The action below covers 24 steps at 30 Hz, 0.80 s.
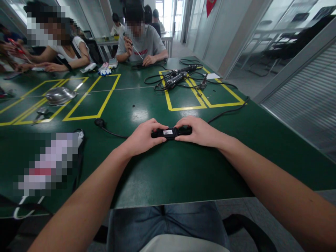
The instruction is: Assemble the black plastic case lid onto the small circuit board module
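Observation:
Just beyond the table's near edge, a small black box (pixel 171 132) with a white label sits between my hands, low over the green tabletop. It looks like an in-line box on a black cable. My left hand (pixel 144 137) grips its left end between thumb and fingers. Around the right end, my right hand (pixel 201 131) is closed in the same way. From the left side a black cable (pixel 115 134) runs to a round black end piece (pixel 99 122). Another cable (pixel 228 111) leads off behind my right hand. My fingers cover both ends of the box.
Black handheld tools (pixel 178 77) with tangled cables lie across yellow tape outlines at the far right. A metal bowl (pixel 60 95) and small metal part (pixel 42 112) are left. A blurred pouch-like item (pixel 49 161) lies near left. Co-workers sit opposite, one in a grey shirt (pixel 154 42).

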Each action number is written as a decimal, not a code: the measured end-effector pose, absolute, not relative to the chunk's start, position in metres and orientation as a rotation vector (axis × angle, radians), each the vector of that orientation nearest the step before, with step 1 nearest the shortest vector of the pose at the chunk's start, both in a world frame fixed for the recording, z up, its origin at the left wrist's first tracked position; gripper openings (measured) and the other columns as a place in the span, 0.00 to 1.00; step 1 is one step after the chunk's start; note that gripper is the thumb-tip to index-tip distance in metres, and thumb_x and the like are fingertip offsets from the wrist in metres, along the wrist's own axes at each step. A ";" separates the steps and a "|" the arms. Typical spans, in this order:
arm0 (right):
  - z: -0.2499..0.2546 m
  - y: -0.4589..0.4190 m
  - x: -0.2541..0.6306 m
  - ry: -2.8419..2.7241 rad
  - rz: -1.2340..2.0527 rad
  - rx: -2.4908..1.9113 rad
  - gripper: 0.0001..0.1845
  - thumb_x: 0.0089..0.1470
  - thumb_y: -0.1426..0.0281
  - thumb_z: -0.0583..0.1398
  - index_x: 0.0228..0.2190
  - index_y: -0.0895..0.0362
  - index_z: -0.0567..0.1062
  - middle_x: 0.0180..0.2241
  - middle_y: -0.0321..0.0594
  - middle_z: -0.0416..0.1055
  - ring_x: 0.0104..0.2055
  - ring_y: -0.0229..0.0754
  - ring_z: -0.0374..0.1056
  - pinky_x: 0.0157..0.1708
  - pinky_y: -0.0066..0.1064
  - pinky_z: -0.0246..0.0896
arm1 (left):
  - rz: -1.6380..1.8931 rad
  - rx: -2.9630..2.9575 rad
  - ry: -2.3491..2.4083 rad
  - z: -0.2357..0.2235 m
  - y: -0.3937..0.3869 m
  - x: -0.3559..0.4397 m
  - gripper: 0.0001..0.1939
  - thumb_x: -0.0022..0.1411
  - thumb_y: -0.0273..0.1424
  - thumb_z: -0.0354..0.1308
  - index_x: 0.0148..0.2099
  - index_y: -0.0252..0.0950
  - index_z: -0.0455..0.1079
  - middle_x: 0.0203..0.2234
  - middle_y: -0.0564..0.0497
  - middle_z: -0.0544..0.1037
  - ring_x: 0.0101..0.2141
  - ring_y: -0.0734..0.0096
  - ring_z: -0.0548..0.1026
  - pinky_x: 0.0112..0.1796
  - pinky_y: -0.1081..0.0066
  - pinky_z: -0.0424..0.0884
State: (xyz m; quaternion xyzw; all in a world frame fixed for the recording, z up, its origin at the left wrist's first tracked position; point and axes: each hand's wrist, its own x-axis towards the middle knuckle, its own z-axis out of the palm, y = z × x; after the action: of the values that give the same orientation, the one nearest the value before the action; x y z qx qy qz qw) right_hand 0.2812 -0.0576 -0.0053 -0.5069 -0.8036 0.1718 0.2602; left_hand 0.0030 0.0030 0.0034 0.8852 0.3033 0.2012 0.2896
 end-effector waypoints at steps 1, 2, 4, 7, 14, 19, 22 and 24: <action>-0.005 -0.058 0.281 -2.174 0.465 -1.374 0.16 0.59 0.60 0.77 0.46 0.53 0.88 0.48 0.47 0.88 0.50 0.57 0.80 0.53 0.48 0.73 | 0.539 2.358 0.810 0.003 0.003 0.003 0.19 0.66 0.31 0.75 0.59 0.42 0.86 0.44 0.50 0.80 0.44 0.61 0.81 0.54 0.56 0.80; -0.006 -0.058 0.281 -2.172 0.466 -1.376 0.16 0.59 0.60 0.77 0.46 0.53 0.88 0.48 0.47 0.88 0.50 0.57 0.80 0.54 0.48 0.73 | 0.540 2.355 0.812 0.003 0.003 0.003 0.19 0.66 0.32 0.75 0.59 0.42 0.86 0.44 0.50 0.80 0.44 0.61 0.81 0.54 0.56 0.80; -0.007 -0.058 0.281 -2.164 0.475 -1.377 0.15 0.59 0.59 0.77 0.46 0.52 0.88 0.48 0.46 0.88 0.50 0.57 0.80 0.53 0.48 0.73 | 0.542 2.355 0.818 0.003 0.003 0.003 0.20 0.66 0.32 0.75 0.59 0.42 0.86 0.45 0.49 0.80 0.44 0.61 0.81 0.54 0.56 0.80; -0.008 -0.058 0.280 -2.137 0.486 -1.391 0.15 0.58 0.60 0.77 0.45 0.51 0.88 0.47 0.44 0.87 0.49 0.56 0.80 0.52 0.47 0.74 | 0.535 2.368 0.817 0.004 0.002 0.004 0.19 0.66 0.31 0.74 0.59 0.42 0.86 0.45 0.49 0.81 0.44 0.61 0.81 0.54 0.56 0.80; -0.011 -0.058 0.279 -2.128 0.475 -1.409 0.18 0.55 0.60 0.77 0.46 0.52 0.87 0.47 0.45 0.87 0.48 0.55 0.79 0.52 0.48 0.74 | 0.515 2.386 0.812 0.007 0.001 0.005 0.19 0.66 0.32 0.73 0.59 0.41 0.85 0.46 0.48 0.83 0.44 0.60 0.81 0.54 0.57 0.80; -0.011 -0.061 0.278 -2.131 0.436 -1.396 0.17 0.56 0.60 0.75 0.46 0.52 0.86 0.46 0.45 0.86 0.47 0.55 0.79 0.51 0.48 0.73 | 0.503 2.372 0.816 0.007 0.001 0.005 0.19 0.67 0.33 0.72 0.59 0.42 0.84 0.48 0.48 0.84 0.44 0.61 0.81 0.54 0.56 0.80; -0.011 -0.062 0.276 -2.138 0.418 -1.375 0.17 0.56 0.60 0.75 0.45 0.52 0.86 0.45 0.46 0.86 0.46 0.55 0.78 0.50 0.48 0.73 | 0.500 2.369 0.814 0.008 0.000 0.005 0.19 0.67 0.33 0.72 0.59 0.41 0.84 0.48 0.48 0.84 0.44 0.61 0.81 0.54 0.56 0.80; -0.010 -0.063 0.276 -2.142 0.416 -1.371 0.17 0.56 0.60 0.75 0.45 0.52 0.85 0.45 0.46 0.86 0.46 0.55 0.78 0.49 0.48 0.73 | 0.497 2.375 0.807 0.008 0.000 0.005 0.19 0.67 0.33 0.71 0.59 0.41 0.83 0.47 0.48 0.83 0.44 0.60 0.81 0.54 0.56 0.80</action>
State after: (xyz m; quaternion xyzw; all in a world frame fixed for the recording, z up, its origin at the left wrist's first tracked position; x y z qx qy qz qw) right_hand 0.2757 -0.0625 -0.0098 -0.5111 -0.7982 0.1549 0.2787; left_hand 0.0050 0.0000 0.0082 0.8894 0.3023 0.1863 0.2880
